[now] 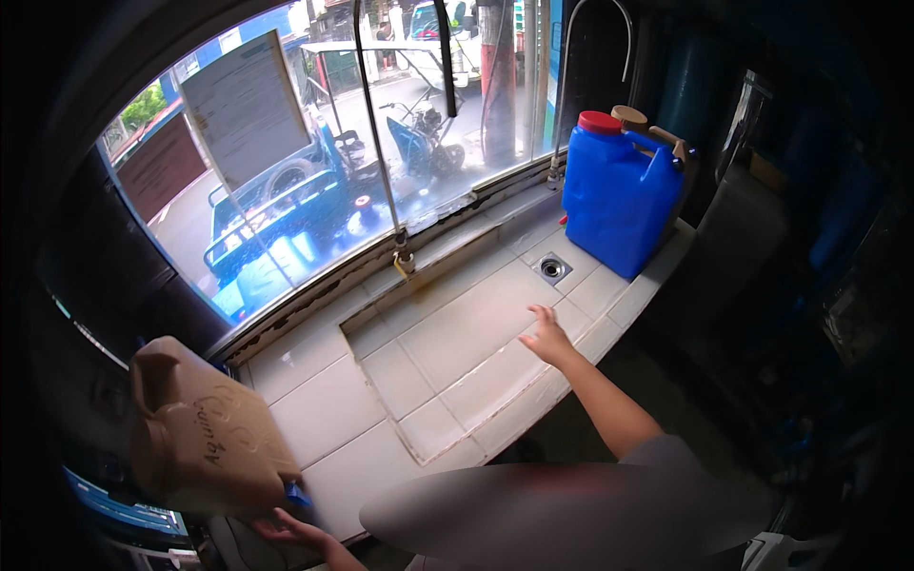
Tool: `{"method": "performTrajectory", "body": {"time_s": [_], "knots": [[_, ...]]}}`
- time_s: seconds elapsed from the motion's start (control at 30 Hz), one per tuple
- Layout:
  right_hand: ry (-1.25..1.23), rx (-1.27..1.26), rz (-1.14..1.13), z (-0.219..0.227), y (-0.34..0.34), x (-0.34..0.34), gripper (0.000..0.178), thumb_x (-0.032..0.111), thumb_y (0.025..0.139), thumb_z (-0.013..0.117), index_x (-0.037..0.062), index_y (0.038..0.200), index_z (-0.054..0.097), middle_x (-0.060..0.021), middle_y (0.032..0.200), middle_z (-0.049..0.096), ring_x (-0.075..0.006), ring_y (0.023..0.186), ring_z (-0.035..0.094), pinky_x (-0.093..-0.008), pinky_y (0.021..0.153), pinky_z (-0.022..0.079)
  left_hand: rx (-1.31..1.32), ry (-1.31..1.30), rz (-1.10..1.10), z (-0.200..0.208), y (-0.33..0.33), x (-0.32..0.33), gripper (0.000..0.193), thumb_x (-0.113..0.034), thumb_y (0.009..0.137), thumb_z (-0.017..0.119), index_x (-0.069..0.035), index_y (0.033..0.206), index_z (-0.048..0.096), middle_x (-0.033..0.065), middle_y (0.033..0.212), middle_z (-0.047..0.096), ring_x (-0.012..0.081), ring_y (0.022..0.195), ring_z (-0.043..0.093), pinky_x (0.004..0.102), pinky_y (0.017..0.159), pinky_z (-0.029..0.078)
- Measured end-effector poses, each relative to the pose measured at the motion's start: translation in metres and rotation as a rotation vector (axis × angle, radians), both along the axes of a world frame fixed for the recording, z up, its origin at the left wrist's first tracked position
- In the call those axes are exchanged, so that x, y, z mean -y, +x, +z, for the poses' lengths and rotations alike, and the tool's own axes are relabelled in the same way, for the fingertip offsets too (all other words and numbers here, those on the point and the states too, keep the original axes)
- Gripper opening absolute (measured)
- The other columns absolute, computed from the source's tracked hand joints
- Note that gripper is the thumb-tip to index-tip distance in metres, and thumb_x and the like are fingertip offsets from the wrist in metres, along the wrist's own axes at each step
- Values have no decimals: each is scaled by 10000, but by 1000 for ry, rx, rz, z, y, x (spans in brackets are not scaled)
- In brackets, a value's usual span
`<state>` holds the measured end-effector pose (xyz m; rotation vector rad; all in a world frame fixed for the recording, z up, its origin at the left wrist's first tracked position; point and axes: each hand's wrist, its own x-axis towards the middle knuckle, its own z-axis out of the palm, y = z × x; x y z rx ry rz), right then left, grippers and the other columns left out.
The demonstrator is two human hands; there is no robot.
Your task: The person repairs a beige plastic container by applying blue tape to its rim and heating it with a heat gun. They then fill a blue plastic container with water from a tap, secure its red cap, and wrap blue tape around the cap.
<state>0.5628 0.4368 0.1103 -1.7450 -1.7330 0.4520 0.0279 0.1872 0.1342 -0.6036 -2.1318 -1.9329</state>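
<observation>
My left hand [293,531] is beside the lower end of a tan plastic jug [238,428] at the left end of the tiled counter. Its fingers are stretched out; whether they touch the jug I cannot tell. The jug has a handle, dark handwriting on its side and a small blue spigot [297,494] low down. Over the shallow tiled basin [447,328] my right hand [547,338] hangs with fingers apart, holding nothing. A square metal drain [552,268] lies beyond it in the basin floor.
A blue jug with a red cap [614,195] stands at the basin's right end, with a tan jug [682,157] partly hidden behind it. A thin curved pipe [383,181] rises from a fitting by the window. Paper sheets [246,109] hang on the glass. Outside is a blue three-wheeler [276,219].
</observation>
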Motion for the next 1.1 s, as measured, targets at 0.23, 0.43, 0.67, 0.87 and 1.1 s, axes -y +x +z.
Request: {"method": "performTrajectory", "body": {"time_s": [0.23,0.43,0.67,0.87,1.1], "knots": [[152,-411,-196,10,115,-27,614,142,806,688,66,1298,329,-139,1243,391,-221,829,564,-305,714,490,-360,-170,-301,16,160,-64,461,-139,852,514,-40,1281,378,138,1344,381,296,1263,361,467,1066,251],[571,-1293,-149,154,228,-164,714,282,893,612,62,1415,177,-100,1202,449,-204,849,609,-320,759,511,-532,-132,-568,64,220,-123,171,-35,777,525,-65,946,525,126,1164,469,322,1206,405,488,1011,336],[626,-1924,-42,211,313,-278,845,460,857,614,-10,1401,171,-193,1388,297,-328,996,607,-414,854,488,-432,-98,-630,69,292,-150,224,13,700,552,-78,904,560,140,1144,502,310,1125,464,423,955,354],[632,-1542,-233,181,226,-244,486,209,875,645,31,1236,374,-95,1006,592,-141,748,563,-272,712,494,-579,-31,-1044,105,322,-194,432,11,654,594,-34,1083,555,173,1107,541,320,1072,512,401,950,405],[501,-977,521,204,72,-88,268,71,881,609,73,1073,423,-86,1052,537,-137,914,510,-277,834,423,-1013,-223,-1237,183,362,-273,722,-276,604,793,-250,1276,532,169,1428,309,420,1346,257,558,1088,230]]}}
